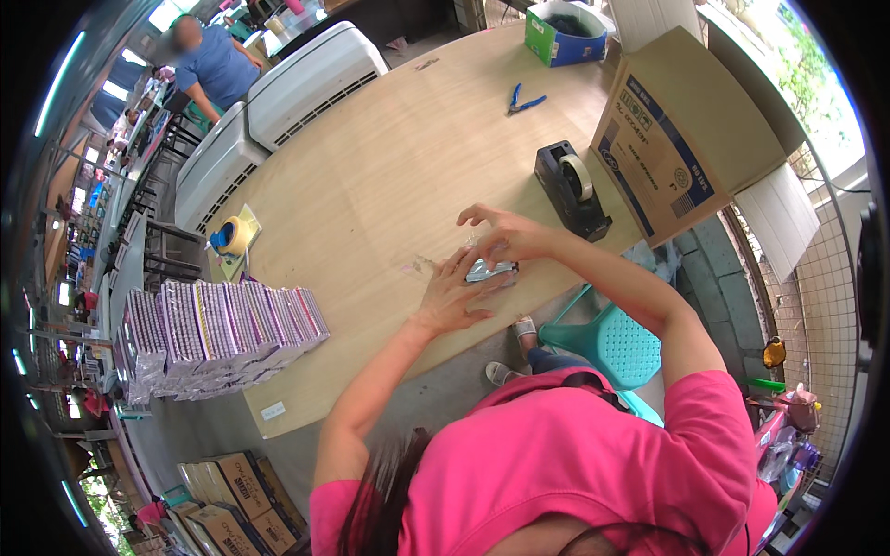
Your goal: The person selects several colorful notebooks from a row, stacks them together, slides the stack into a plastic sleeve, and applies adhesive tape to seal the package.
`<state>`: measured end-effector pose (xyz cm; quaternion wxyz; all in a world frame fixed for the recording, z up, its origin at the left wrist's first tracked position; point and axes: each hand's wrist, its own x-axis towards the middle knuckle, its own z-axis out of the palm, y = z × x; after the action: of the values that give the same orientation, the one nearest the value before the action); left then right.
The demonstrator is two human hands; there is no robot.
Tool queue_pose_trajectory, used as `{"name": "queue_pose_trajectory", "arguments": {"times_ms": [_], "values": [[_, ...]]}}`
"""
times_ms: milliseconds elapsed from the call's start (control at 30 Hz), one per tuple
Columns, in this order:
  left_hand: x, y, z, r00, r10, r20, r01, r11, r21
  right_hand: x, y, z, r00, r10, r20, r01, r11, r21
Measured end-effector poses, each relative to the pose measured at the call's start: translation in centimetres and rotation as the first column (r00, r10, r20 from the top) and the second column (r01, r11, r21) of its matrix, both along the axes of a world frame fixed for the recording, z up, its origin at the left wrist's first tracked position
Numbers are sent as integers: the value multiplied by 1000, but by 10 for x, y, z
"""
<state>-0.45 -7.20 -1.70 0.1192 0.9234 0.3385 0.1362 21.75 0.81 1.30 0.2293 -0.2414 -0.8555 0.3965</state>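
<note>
My left hand (452,295) lies over the near part of the table with its fingers stretched out and spread. Its fingertips are beside a small, shiny, pale-blue packet (484,271) that looks wrapped in clear plastic; the hands partly cover it. Just above the packet hovers my right hand (510,235), fingers bent and standing apart from the thumb. I see nothing plainly gripped in it. Bits of clear film (422,266) lie at the left fingertips. A black tape dispenser (573,190) with a roll of tape stands to the right of my right hand.
Stacks of purple-and-white wrapped booklets (222,329) fill the table's left edge, near a yellow tape roll (236,236). Blue-handled pliers (525,100), an open cardboard box (663,139) and a small green-blue box (565,35) lie farther off. A turquoise stool (616,345) is at right. Another person (215,67) sits beyond.
</note>
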Motion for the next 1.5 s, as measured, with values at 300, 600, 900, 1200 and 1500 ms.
{"name": "queue_pose_trajectory", "arguments": {"times_ms": [300,600,900,1200,1500], "values": [[8,-6,-2,986,136,101,-134,991,-21,4,3,-40,994,-49,-98,41,996,-85],[14,13,-7,861,243,447,-294,954,48,6,-2,-43,955,-214,-205,72,838,-541],[27,13,-13,696,375,612,-246,925,-288,-3,-11,-29,832,-539,-134,401,750,-526],[49,13,-20,116,783,611,71,607,-791,4,-45,-38,857,-451,-249,427,892,-147],[49,12,-35,280,713,642,-265,701,-662,24,-72,-39,934,-316,-167,353,889,291]]}}
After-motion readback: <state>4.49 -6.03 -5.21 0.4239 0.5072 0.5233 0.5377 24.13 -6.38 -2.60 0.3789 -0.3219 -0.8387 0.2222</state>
